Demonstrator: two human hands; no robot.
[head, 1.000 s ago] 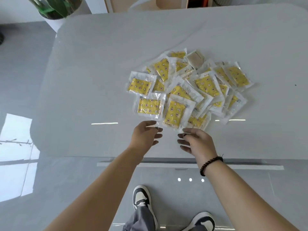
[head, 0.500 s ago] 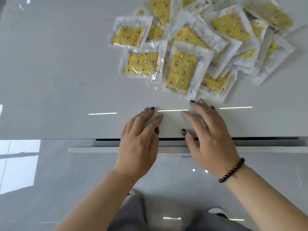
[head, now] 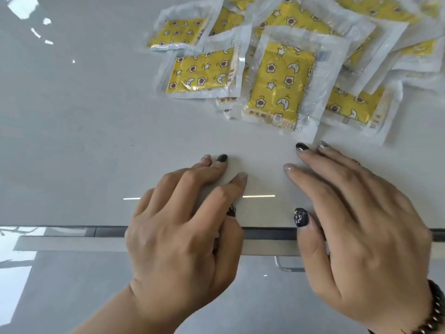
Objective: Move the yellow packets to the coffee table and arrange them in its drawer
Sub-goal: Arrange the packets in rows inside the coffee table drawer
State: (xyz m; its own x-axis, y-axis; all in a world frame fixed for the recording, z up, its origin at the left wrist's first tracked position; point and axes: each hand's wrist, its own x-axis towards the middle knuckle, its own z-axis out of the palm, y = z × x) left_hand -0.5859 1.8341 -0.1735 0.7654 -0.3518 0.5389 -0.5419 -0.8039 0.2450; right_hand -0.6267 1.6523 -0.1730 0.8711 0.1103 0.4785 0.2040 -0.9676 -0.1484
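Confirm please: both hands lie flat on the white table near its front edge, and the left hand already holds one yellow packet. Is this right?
Not quite. In the head view the left hand holds nothing: like the right hand, it lies flat on the white table near the front edge. The yellow packets lie in a pile beyond the fingertips.

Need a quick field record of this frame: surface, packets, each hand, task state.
surface: white table, near edge across the lower frame
packets: yellow packets in clear wrappers, heaped and overlapping at upper right, some cut off by the frame
left hand: left hand palm down, fingers straight, resting on the table near its edge, holds nothing
right hand: right hand palm down, fingers straight, fingertips just short of the nearest packet; contact unclear
wrist: beaded bracelet on the right wrist
task state: no packet picked up yet; no open drawer in view
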